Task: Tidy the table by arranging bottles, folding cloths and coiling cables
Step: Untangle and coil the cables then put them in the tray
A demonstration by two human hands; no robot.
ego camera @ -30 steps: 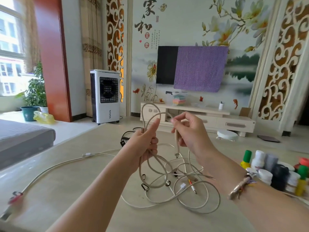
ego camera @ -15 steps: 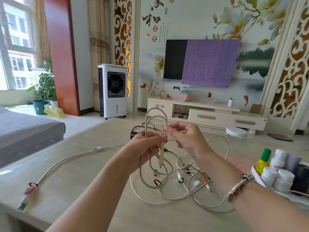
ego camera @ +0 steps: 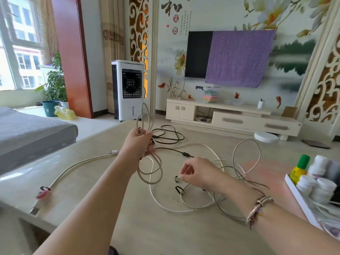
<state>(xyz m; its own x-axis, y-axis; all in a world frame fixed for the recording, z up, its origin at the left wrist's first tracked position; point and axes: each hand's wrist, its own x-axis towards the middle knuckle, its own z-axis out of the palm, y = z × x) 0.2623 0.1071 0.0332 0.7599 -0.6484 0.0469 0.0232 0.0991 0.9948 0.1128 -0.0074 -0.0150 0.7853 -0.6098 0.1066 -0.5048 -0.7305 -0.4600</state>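
Note:
My left hand (ego camera: 137,142) grips a beige cable coil (ego camera: 150,170) above the table; its loops stick up over my fist and hang below it. My right hand (ego camera: 196,174) is low over the table, its thumb and forefinger pinching a small black cable tie (ego camera: 176,179). A second black tie (ego camera: 179,190) lies just below it. Loose white cables (ego camera: 246,159) sprawl in a tangle under and right of my right hand. A black cable (ego camera: 168,135) lies behind my left hand.
A long white cable (ego camera: 77,165) runs left to a red-tagged plug (ego camera: 42,193) near the table's (ego camera: 147,227) left edge. At the right edge stands a white tray (ego camera: 298,196) with a green-capped yellow bottle (ego camera: 299,167) and white bottles (ego camera: 321,163).
My right hand has let go of the cable end and dropped from beside my left hand down to the black tie on the table. My left hand still holds the coil.

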